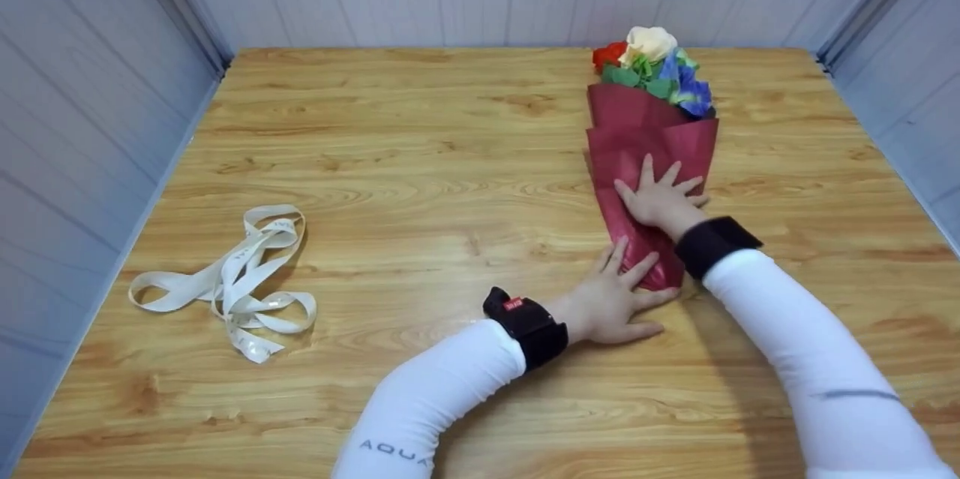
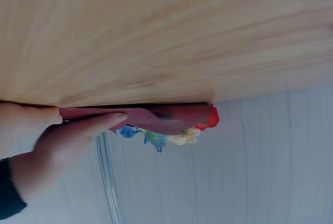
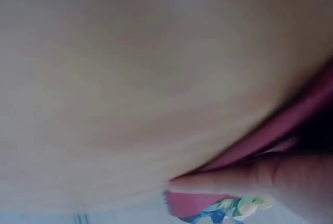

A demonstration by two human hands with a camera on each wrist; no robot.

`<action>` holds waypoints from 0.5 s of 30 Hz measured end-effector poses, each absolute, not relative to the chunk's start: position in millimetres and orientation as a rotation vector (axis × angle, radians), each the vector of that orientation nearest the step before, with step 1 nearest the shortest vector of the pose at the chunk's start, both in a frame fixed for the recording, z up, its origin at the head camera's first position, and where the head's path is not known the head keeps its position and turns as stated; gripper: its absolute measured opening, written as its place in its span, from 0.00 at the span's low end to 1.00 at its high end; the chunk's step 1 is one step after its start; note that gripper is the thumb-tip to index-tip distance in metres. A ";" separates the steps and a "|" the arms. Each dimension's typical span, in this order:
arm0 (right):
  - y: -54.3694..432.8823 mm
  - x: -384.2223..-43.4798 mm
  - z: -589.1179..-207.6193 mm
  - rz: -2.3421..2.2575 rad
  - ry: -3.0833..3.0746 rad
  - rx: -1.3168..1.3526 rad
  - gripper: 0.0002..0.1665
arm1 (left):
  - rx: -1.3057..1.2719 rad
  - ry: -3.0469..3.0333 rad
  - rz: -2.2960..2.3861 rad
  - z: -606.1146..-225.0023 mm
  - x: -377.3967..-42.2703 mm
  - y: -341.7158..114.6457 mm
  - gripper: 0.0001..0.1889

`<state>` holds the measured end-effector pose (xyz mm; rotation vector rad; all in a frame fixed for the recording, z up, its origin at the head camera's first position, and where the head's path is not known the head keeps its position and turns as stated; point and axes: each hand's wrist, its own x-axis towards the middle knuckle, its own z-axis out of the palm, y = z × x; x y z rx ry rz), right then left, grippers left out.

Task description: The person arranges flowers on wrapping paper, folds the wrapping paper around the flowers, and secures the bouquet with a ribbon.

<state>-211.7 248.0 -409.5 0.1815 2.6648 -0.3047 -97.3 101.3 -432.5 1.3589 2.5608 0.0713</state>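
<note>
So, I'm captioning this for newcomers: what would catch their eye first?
Probably the bouquet on the table's right side, red, cream and blue flowers at its far end. Next, the spread hands: right hand on the wrapping, left hand at its near end. Then the tangled whitish ribbon, left.

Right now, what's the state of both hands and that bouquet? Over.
Left hand: fingers spread over narrow end of burgundy wrapping. Right hand: spread on it, farther up. Bouquet: lying flat, wrapped. Cream ribbon: loose, well left, not in the way.

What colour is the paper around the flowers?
Deep red, like wine; the wrapping paper shows best in the head view.
</note>
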 end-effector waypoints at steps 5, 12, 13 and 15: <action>249.4 -239.5 -407.2 -0.311 2.639 0.292 0.44 | 1.357 2.576 0.051 -430.6 -92.2 105.2 0.29; 255.9 -258.2 -408.2 -0.344 2.640 0.315 0.41 | 1.338 2.572 0.017 -429.3 -91.8 106.1 0.29; 254.1 -259.0 -408.7 -0.340 2.651 0.307 0.41 | 1.333 2.573 0.019 -429.4 -93.1 105.0 0.29; 248.5 -258.5 -410.0 -0.325 2.683 0.262 0.41 | 1.329 2.580 0.024 -429.2 -96.5 101.9 0.29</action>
